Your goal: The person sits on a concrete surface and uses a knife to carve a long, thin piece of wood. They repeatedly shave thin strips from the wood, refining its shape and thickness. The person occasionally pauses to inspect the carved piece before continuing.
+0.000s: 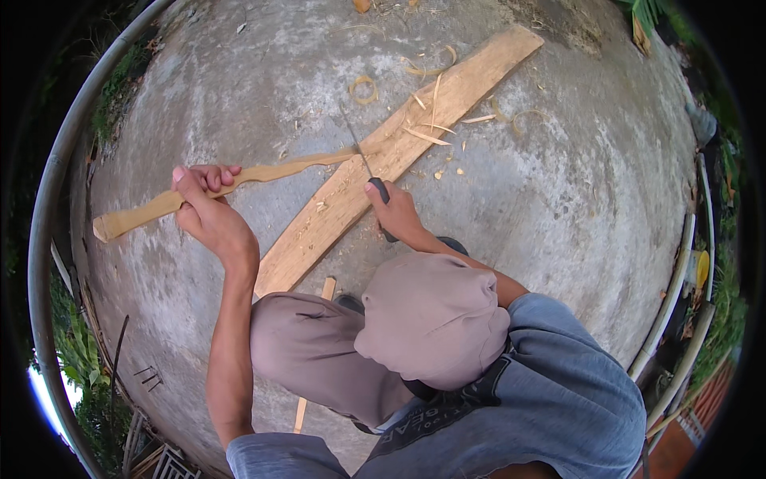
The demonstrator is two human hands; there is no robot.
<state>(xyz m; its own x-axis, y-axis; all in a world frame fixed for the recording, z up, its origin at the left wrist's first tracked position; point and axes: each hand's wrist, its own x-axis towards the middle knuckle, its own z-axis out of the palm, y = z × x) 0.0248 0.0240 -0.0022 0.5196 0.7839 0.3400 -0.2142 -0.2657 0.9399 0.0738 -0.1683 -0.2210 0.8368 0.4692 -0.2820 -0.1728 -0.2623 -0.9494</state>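
My left hand (211,209) is closed round the thick end of a carved wavy wooden blade (275,170), which slants up to the right. Its thin tip rests over a long wooden plank (323,215) on the ground. In my right hand (396,214) is the dark handle of a knife (357,137). The knife's narrow blade points up and left, crossing close to the tip of the carved wood; whether the edge touches it I cannot tell. Thin wood shavings (427,136) lie on the plank.
Curled strips (364,89) and small chips are scattered on the concrete floor (550,184). A narrow wooden strip (329,289) lies partly under my bent legs (435,319). Pale poles (678,287) and plants stand along the right edge. A curved grey pipe (49,184) runs down the left side.
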